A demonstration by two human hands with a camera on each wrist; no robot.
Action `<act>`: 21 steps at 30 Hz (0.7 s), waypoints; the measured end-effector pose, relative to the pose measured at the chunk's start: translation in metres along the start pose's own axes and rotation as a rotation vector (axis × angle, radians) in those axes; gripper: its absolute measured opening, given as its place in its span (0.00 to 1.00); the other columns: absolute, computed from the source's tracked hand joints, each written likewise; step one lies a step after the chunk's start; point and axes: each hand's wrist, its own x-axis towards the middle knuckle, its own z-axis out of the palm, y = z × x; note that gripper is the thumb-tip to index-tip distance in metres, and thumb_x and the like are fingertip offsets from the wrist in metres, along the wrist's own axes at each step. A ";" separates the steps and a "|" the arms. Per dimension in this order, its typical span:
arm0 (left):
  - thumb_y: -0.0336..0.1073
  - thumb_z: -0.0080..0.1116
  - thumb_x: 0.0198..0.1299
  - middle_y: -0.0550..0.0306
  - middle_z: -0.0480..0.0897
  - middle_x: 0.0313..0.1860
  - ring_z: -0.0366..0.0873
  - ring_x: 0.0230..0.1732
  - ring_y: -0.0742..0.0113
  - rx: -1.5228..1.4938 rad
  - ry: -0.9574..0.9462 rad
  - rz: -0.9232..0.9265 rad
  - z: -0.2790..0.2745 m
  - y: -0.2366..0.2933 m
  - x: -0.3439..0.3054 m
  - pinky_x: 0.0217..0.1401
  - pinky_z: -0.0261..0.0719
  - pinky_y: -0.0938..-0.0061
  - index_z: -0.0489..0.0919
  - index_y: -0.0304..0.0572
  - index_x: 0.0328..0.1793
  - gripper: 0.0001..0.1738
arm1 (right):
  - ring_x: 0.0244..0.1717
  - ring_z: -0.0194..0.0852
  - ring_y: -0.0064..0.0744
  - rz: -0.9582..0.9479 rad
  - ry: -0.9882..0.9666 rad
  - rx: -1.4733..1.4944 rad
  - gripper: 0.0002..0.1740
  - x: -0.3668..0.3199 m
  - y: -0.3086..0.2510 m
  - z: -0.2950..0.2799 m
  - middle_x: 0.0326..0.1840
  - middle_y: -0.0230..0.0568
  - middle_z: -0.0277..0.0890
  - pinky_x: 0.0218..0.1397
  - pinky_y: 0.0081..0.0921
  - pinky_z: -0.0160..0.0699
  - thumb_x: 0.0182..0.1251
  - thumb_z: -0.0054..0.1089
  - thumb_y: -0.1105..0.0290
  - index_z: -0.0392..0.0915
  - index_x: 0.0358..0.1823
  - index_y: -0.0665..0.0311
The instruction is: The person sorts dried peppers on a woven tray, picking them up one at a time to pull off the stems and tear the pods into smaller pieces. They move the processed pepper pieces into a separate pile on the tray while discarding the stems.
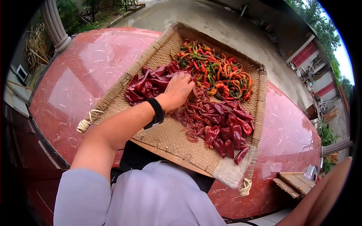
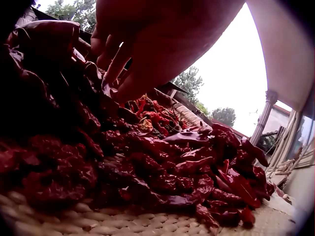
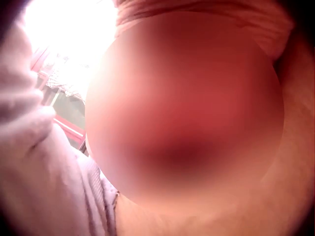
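My left hand [image 1: 180,88] reaches over the woven tray [image 1: 154,133], its fingers bent down into a pile of dark red chili peppers [image 1: 137,90]. In the left wrist view, the fingertips pinch at a dark glossy pepper [image 2: 107,89] at the top of the pile. Wrinkled, dried red peppers [image 1: 194,107] spread under and beside the palm. My right forearm [image 1: 320,197] is raised at the lower right of the head view. Only a creased strip of the right hand [image 3: 206,11] shows along the top of the right wrist view; its fingers are hidden.
Small red, orange and green chilies [image 1: 217,71] fill the tray's far side. Another heap of glossy dark red peppers [image 1: 233,128] lies at its right. Below the tray is a red marble-patterned surface [image 1: 94,56]. A wooden box [image 1: 296,182] stands at lower right.
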 end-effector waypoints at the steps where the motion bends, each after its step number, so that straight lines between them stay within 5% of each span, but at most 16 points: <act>1: 0.27 0.61 0.50 0.46 0.74 0.51 0.70 0.54 0.49 0.019 0.048 -0.008 -0.001 0.001 0.002 0.54 0.72 0.58 0.77 0.39 0.51 0.19 | 0.38 0.81 0.49 0.020 0.015 -0.005 0.12 0.003 0.005 0.003 0.33 0.53 0.80 0.43 0.41 0.78 0.58 0.53 0.70 0.81 0.32 0.74; 6: 0.31 0.67 0.51 0.47 0.72 0.57 0.67 0.60 0.49 0.076 -0.111 -0.066 0.001 -0.004 -0.001 0.57 0.73 0.59 0.71 0.42 0.67 0.34 | 0.37 0.80 0.48 0.104 0.061 -0.009 0.12 0.011 0.023 0.012 0.32 0.52 0.80 0.42 0.40 0.78 0.58 0.53 0.70 0.81 0.31 0.73; 16: 0.43 0.69 0.51 0.47 0.67 0.68 0.61 0.69 0.44 -0.038 -0.358 -0.097 -0.001 0.009 0.007 0.73 0.58 0.49 0.77 0.56 0.64 0.31 | 0.36 0.80 0.45 0.184 0.131 -0.008 0.11 0.024 0.044 0.023 0.32 0.50 0.79 0.41 0.38 0.77 0.59 0.53 0.70 0.80 0.30 0.71; 21: 0.44 0.67 0.52 0.50 0.69 0.68 0.63 0.67 0.49 -0.097 -0.320 -0.002 0.000 0.011 0.009 0.69 0.59 0.50 0.73 0.58 0.70 0.35 | 0.36 0.79 0.44 0.204 0.143 0.004 0.10 0.029 0.050 0.029 0.32 0.49 0.78 0.41 0.37 0.77 0.59 0.53 0.70 0.79 0.30 0.70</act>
